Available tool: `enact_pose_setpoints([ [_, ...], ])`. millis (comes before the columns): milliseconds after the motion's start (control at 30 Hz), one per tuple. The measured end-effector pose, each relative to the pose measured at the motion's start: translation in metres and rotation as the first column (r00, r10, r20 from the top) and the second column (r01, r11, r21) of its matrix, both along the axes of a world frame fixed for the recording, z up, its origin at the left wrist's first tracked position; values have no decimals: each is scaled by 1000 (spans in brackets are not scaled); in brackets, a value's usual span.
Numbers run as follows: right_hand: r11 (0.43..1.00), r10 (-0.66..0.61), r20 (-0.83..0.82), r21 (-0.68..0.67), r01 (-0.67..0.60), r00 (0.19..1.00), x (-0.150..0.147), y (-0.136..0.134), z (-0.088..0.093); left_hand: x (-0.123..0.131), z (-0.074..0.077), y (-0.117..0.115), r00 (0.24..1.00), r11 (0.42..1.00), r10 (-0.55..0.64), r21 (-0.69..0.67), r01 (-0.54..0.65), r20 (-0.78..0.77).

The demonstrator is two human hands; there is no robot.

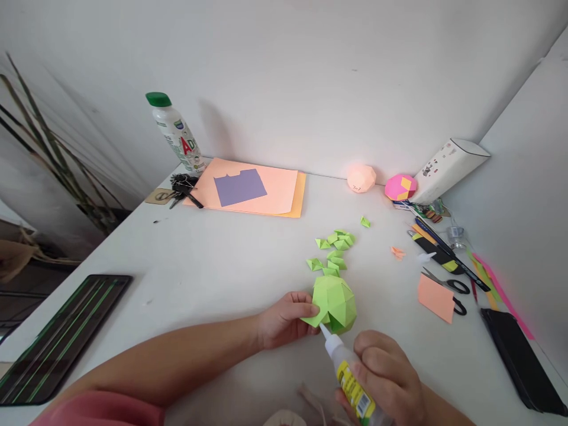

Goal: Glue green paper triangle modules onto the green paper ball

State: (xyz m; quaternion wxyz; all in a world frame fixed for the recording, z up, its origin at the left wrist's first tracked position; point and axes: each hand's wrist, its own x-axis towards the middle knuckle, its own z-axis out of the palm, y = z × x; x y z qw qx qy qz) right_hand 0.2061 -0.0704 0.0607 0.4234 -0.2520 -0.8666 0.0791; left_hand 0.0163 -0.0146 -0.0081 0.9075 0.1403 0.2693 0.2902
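Observation:
My left hand [290,319] grips the edge of a light green faceted paper ball [335,299], thumb on top and fingers beneath. A gap shows in the ball's near side, with a paper flap beside it. In my right hand [390,376] is a glue bottle [352,384] with a yellow label, tilted so its white nozzle points up to the left. The nozzle tip meets or almost meets the flap by the gap; I cannot tell which. Just behind the ball lie several small folded green paper pieces [339,239].
Peach and orange sheets [275,195] carry a purple paper piece [239,188] at the back. A white bottle [180,136] and keys [183,186] stand left of them; a dark tablet [62,337] lies nearer. Rightward are scissors [459,286], pens [444,242] and two finished paper balls [400,187].

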Motion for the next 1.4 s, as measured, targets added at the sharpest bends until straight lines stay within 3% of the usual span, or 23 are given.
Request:
enact_pose_setpoints([
  [467,1000,20,13,20,-20,1000,1,0,0,1,0,1,1000,1000,-6,0,6,-6],
  [867,999,-40,11,-4,40,999,1,0,2,0,3,0,1000,1000,-8,11,8,-10],
  [1400,999,2,-5,-35,-2,1000,4,0,2,0,3,1,1000,1000,-12,8,12,0],
])
